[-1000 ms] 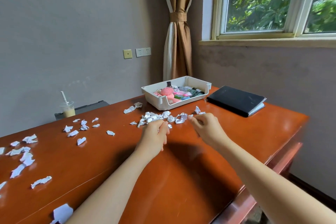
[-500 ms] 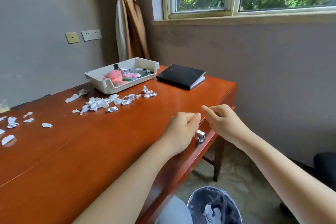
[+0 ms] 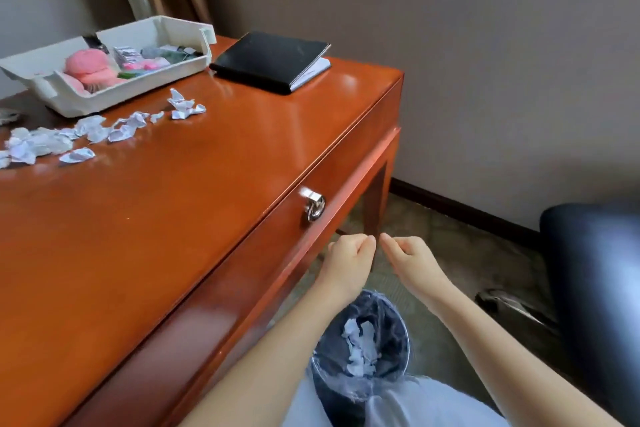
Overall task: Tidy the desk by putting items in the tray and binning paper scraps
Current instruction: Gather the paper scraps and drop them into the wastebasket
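Here, both bare forearms reach forward over the bin (image 3: pixel 398 333), a round one lined with a dark bag. The left hand (image 3: pixel 349 262) and the right hand (image 3: pixel 414 258) hang side by side just past the bin's far rim, backs up, nearly touching each other. On each hand the fingers are curled in to a loose fist. Whether they pinch anything I cannot tell, as the palms face away. Torn white paper (image 3: pixel 360 347) lies at the bottom of the bin.

Left of the bin and above it stretches the glossy red-brown desk (image 3: pixel 173 218), with a metal drawer pull (image 3: pixel 313 206) on its front, beyond the hands. Well apart from the bin, toward the desk's back, crumpled paper scraps (image 3: pixel 104 130) lie strewn before a white tray (image 3: pixel 114 94). The tray holds a pink object (image 3: pixel 88 66) and small packets, with a black notebook (image 3: pixel 270 61) next to it. Right of the bin stands a dark chair (image 3: pixel 595 288) on greenish carpet (image 3: pixel 467 253), before a grey wall (image 3: pixel 450 62).
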Available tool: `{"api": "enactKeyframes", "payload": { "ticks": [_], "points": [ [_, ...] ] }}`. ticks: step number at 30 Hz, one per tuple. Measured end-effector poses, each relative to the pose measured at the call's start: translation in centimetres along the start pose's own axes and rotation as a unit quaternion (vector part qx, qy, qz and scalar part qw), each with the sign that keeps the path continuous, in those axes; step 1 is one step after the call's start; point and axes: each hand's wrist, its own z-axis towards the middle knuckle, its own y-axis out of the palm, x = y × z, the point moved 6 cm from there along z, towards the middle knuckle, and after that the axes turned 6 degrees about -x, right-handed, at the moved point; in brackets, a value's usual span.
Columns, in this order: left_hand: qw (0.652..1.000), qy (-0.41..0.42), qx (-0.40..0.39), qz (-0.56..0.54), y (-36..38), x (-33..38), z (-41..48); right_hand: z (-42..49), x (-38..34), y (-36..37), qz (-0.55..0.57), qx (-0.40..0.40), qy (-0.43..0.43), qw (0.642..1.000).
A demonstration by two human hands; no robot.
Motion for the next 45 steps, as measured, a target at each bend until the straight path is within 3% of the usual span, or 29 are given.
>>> {"api": "enactKeyframes", "payload": {
  "ticks": [11,19,25,34,45],
  "points": [
    [0.995,-0.101,-0.018,0.005,7.4,-11.1,4.9,2.7,13.3,6.8,0.026,-0.040,0.166,0.985],
    [0.978,-0.159,-0.132,0.016,11.4,-16.9,5.8,3.4,18.3,9.8,0.005,-0.065,0.255,0.965],
    [0.946,-0.193,-0.230,0.124,12.1,-18.7,4.6,3.1,18.0,9.9,-0.025,-0.142,0.262,0.954],
    [0.941,-0.141,-0.239,0.193,8.5,-13.0,3.4,2.5,13.9,5.6,-0.084,-0.134,0.224,0.962],
    [0.955,-0.006,-0.182,0.235,0.4,1.3,0.9,0.5,-0.1,-3.6,-0.213,-0.083,0.072,0.971]
  ]
}}
